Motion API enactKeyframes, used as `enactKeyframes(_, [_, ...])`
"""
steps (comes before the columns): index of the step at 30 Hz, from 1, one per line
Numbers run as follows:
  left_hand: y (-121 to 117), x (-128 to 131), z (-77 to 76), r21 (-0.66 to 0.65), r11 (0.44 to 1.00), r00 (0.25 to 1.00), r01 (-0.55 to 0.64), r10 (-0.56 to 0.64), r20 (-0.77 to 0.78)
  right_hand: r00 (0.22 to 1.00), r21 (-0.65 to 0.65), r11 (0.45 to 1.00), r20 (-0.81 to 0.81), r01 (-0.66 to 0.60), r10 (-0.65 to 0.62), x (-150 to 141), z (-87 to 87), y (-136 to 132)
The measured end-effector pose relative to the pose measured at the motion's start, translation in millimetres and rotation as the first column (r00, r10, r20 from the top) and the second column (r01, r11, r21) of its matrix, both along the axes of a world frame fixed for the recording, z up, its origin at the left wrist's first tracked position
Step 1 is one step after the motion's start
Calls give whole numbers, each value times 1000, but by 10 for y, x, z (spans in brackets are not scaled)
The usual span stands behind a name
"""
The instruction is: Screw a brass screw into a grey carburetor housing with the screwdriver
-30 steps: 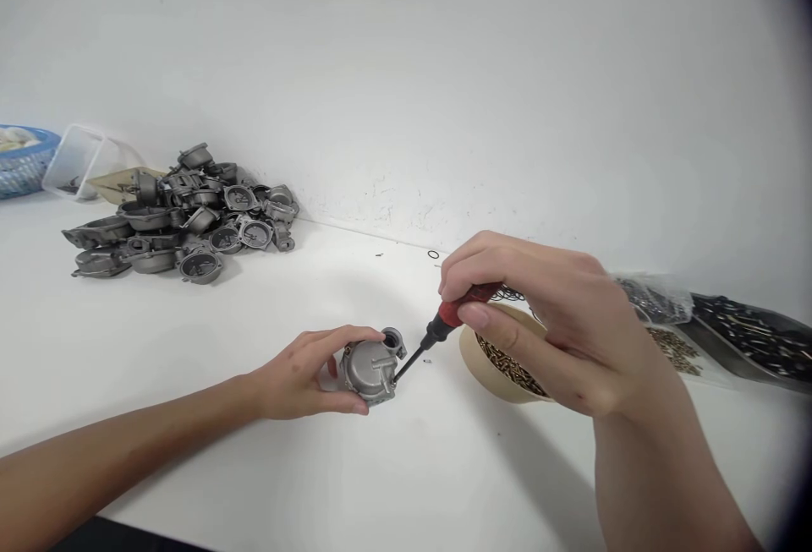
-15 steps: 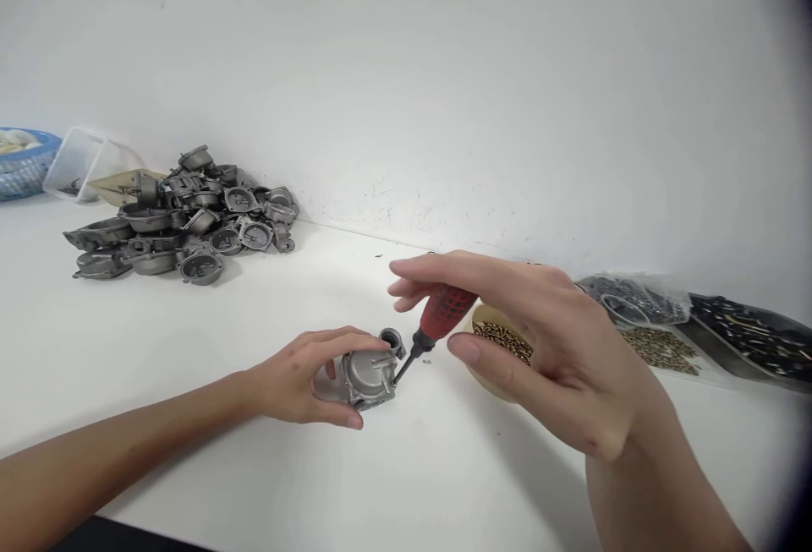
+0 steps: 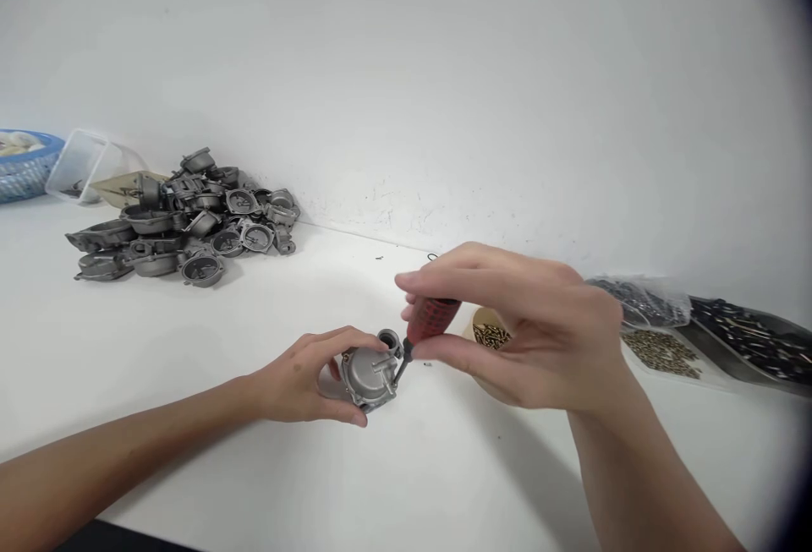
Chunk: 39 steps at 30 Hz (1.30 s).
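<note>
On the white table, my left hand (image 3: 317,374) grips a small grey metal carburetor (image 3: 368,374) from its left side, thumb in front and fingers behind. A round open port (image 3: 388,339) shows at the carburetor's far edge. My right hand (image 3: 520,324) holds a screwdriver (image 3: 432,319) by its red and black handle, between thumb and fingers. The tool leans, with its dark shaft running down to the right edge of the carburetor. The tip meets a corner there; the screw head itself is too small to make out.
Many grey metal carburetor parts (image 3: 190,222) are heaped at the back left, near a clear plastic bin (image 3: 82,167) and a blue basket (image 3: 29,167). Behind my right hand stands a round container of brass-coloured screws (image 3: 491,335). Farther right are small fasteners (image 3: 660,353) and a metal tray (image 3: 710,341) of dark parts.
My right thumb and fingers have closed in on the screwdriver handle, which stands more upright and has shifted left. My left hand and the carburetor have barely moved.
</note>
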<state>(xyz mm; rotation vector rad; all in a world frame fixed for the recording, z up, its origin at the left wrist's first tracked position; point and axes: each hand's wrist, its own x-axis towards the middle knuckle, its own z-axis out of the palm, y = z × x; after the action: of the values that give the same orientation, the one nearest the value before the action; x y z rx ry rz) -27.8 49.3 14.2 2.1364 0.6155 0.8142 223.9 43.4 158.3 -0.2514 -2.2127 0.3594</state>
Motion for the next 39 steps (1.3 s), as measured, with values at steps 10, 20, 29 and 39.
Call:
enactKeyframes(10, [-2,0,21,-3,1000,1000,9,-9,-3,999,-59,998,-35,-3,1,15,-53,66])
enactKeyframes(20, [-5,-23,-33,57,998,1000,-17,19,-25,995,-97,994,-97,-40,31,35,-70,110])
enactKeyframes(29, [-10,-31,17,90,995,999,-32,35,-31,999,-58,998,-46,10,-13,30,-63,103])
enactKeyframes(39, [4,-30,28,134,991,1000,-4,1,19,996,-12,997,-25,80,-80,25,-71,87])
